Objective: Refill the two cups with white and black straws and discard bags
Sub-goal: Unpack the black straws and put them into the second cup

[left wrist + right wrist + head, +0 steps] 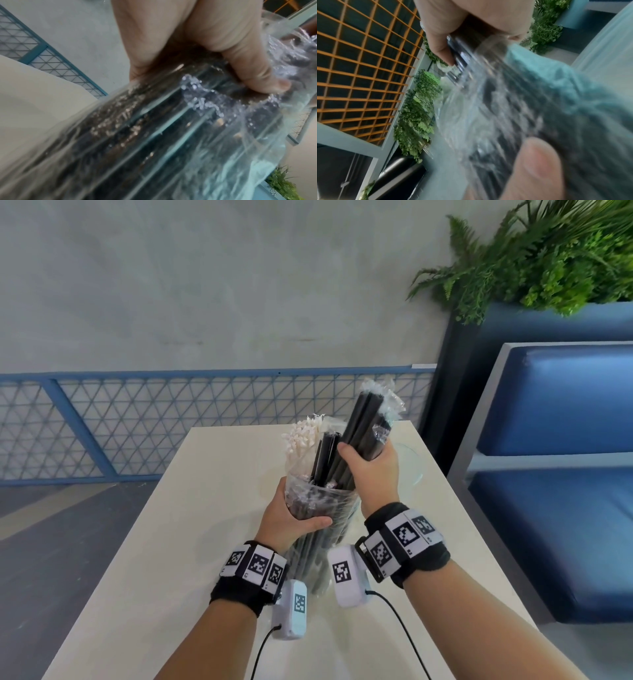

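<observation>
Your left hand (pixel 291 517) clasps the clear bag (pixel 318 529). Above it, your right hand (pixel 371 470) grips the black straws (pixel 363 422); their long axis tilts up-right, away from you.

Left hand (pixel 291 517) grips bag (pixel 318 529); right hand (pixel 373 470) grips black straws (pixel 363 426).

A café or canteen seating corner, as we read it.
We see a cream table (pixel 212 508) beside a blue padded bench (pixel 561 412), a planter of ferns (pixel 548 258), blue mesh railing (pixel 171 419) and a bare concrete wall (pixel 205 285).
</observation>
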Demonstrator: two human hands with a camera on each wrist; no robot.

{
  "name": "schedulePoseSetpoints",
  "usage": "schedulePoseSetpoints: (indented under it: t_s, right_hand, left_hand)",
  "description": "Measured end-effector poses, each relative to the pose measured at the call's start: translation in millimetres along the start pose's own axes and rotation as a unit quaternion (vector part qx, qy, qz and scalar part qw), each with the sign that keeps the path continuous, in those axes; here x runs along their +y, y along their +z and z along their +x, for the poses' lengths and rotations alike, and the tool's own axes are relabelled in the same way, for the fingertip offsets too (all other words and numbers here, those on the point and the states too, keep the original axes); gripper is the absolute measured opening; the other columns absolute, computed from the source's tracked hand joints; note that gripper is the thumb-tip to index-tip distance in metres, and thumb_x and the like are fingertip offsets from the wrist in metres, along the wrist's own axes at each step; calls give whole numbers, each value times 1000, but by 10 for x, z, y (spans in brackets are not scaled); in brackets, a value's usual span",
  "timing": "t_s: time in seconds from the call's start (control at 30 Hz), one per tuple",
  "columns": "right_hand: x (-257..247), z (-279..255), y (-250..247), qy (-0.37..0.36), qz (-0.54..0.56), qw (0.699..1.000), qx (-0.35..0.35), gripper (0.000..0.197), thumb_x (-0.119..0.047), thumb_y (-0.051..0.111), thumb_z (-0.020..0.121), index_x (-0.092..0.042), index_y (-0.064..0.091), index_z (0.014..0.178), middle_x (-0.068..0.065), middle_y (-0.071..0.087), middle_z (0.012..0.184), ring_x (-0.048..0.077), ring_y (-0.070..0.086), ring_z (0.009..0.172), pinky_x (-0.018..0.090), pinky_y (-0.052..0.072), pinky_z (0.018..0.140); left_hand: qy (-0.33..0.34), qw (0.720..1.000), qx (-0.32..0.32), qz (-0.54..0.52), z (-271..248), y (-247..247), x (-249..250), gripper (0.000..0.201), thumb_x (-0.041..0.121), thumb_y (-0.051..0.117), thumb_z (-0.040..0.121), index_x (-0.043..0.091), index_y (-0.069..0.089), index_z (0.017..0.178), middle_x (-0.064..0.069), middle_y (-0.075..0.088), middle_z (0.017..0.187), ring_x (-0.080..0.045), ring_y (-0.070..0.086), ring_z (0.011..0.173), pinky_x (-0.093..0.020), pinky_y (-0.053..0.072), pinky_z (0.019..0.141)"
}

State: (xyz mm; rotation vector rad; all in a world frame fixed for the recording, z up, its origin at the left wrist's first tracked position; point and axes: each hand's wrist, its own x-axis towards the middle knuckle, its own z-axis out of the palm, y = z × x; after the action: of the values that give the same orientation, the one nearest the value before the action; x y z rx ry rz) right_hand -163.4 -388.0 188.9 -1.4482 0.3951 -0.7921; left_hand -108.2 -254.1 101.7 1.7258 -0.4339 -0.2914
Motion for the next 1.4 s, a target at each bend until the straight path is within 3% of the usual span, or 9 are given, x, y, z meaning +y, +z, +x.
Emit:
schedulePoseSetpoints:
  t_s: [0.13, 0.23, 0.3, 0.57, 0.67, 0.83, 0.93, 1.07, 1.4]
  right_hand:
    - [-44, 1, -1, -11, 26, 999, -31, 27, -11, 74, 75, -25, 56, 90, -6, 67, 86, 10, 66, 83, 26, 54, 78]
    - [27, -52, 4, -25, -48, 998, -38, 41, -22, 82, 68, -21, 56, 101, -14, 66, 89, 0, 64, 86, 18, 53, 78]
    - [55, -73, 25, -24, -57, 998, -19, 40, -20, 81, 68, -23, 56, 99, -16, 64, 86, -3, 62, 83, 16, 51, 76]
    - [-224, 243, -14, 16, 83, 994, 69, 29, -8, 74, 74, -8, 60, 100, 5, 68, 93, 20, 67, 88, 36, 57, 82]
    - [-369, 385, -86, 31, 148, 986, 74, 25, -5, 72, 76, -9, 59, 97, 2, 66, 86, 20, 65, 82, 35, 57, 79]
    - [-399, 531, -204, 73, 216, 970, 82, 18, -3, 69, 76, -10, 56, 88, 5, 61, 77, 21, 61, 70, 28, 55, 61]
    - [-332, 575, -271, 113, 241, 959, 102, 14, -6, 70, 77, -9, 58, 84, 3, 63, 73, 19, 64, 66, 24, 54, 54]
    - [-242, 608, -351, 139, 272, 943, 131, 27, -9, 70, 78, -2, 59, 101, 6, 65, 78, 15, 66, 61, 21, 52, 51]
    - [-200, 789, -653, 157, 257, 933, 195, 23, -18, 69, 81, -7, 59, 99, 5, 65, 86, 18, 65, 70, 22, 55, 49]
  left_hand:
    - [-16, 1000, 4, 8, 17, -24, -37, 95, 22, 90, 52, 21, 40, 133, 9, 60, 120, -4, 57, 111, -25, 45, 98]
    - [-7, 1000, -4, 12, 23, -6, -19, 86, 18, 90, 53, 27, 43, 124, 15, 61, 112, 7, 58, 102, -17, 47, 89]
    - [-12, 1000, -4, 8, 40, 9, -21, 91, 21, 91, 50, 23, 42, 127, 11, 61, 116, 0, 58, 108, -20, 47, 92]
    - [-22, 1000, 19, 11, 55, -45, 2, 100, 32, 91, 47, 22, 41, 133, 5, 58, 125, -12, 53, 119, -36, 40, 106]
    - [-19, 999, 32, 14, 54, -79, 21, 111, 52, 86, 36, 22, 41, 134, 3, 57, 129, -13, 52, 122, -41, 39, 108]
    - [-15, 999, 50, 15, 76, -106, 5, 115, 59, 85, 33, 20, 43, 133, 2, 57, 130, -14, 52, 122, -43, 40, 108]
    - [-23, 998, 60, 20, 117, -102, -24, 100, 45, 90, 43, 19, 47, 129, 1, 60, 125, -16, 55, 118, -44, 42, 105]
    - [-17, 997, 79, 21, 157, -91, -50, 77, 19, 87, 58, 12, 51, 125, -4, 63, 120, -19, 58, 114, -44, 44, 104]
    - [-16, 994, 101, 26, 200, -98, -91, 72, 17, 85, 63, 11, 50, 126, -7, 62, 122, -22, 57, 116, -43, 42, 105]
